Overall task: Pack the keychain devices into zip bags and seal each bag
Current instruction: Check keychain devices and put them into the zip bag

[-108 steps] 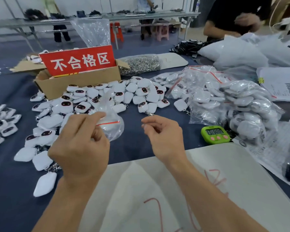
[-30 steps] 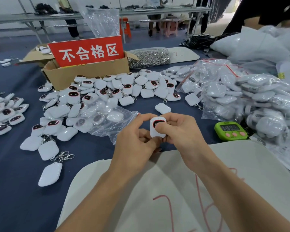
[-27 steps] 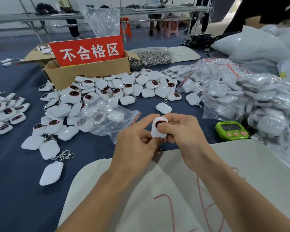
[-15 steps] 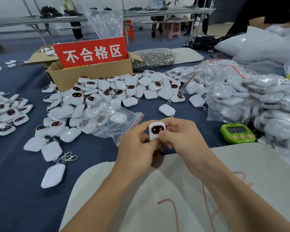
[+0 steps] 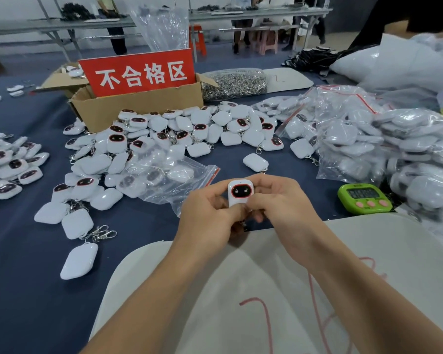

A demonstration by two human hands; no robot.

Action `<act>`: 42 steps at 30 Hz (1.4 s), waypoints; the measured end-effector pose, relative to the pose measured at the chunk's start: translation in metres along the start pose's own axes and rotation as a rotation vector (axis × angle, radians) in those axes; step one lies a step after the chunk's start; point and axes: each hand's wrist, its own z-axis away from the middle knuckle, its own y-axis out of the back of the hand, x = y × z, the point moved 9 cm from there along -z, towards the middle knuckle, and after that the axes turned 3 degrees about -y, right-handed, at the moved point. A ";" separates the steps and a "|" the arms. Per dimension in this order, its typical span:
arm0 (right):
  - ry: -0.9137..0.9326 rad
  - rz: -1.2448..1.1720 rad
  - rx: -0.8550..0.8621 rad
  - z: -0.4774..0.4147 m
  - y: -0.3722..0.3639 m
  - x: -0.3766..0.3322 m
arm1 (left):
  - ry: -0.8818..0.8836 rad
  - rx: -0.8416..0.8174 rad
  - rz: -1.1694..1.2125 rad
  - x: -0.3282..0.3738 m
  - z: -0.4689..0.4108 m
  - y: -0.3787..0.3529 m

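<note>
One wide table [image 5: 21, 290] under a dark blue cloth carried everything, and the cardboard box [image 5: 138, 111] with the red sign stood on its far part. Well in front of the box, nearest the person, a big white sheet [image 5: 241, 315] with red pen marks lay on the table. To the right of the box rose a heap of packed bags [image 5: 394, 144], clear plastic full of white pieces. Right against the front of the box spread the pile of loose devices [image 5: 195, 129], some face up with dark screens, some face down, and more lay scattered to the left of the box. A clear sack of metal clips [image 5: 234, 83] sat just beside the box's right flap. In front of the box, at the near edge of the pile, lay a flat zip bag [image 5: 172, 180] with a red strip; devices showed through it, but whether inside or underneath I could not tell. Further in front of the box the left hand [image 5: 205, 223] and right hand [image 5: 284, 205] met, fingers curled. A green timer [image 5: 365, 198] sat in front and to the right of the box. Both hands gripped one keychain device [image 5: 240, 191], upright off the table, its red-rimmed screen facing the person and the thumbs at its lower edge.
</note>
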 end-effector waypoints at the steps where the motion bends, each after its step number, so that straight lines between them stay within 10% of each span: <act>1: -0.004 0.005 0.003 0.000 0.001 0.000 | 0.001 -0.007 -0.001 0.000 0.001 0.000; 35: 0.053 0.150 0.005 -0.002 0.005 0.001 | -0.083 -0.069 -0.018 0.000 -0.005 -0.002; 42: 0.018 0.079 0.114 0.000 0.017 0.000 | -0.386 0.498 -0.793 0.049 0.023 0.035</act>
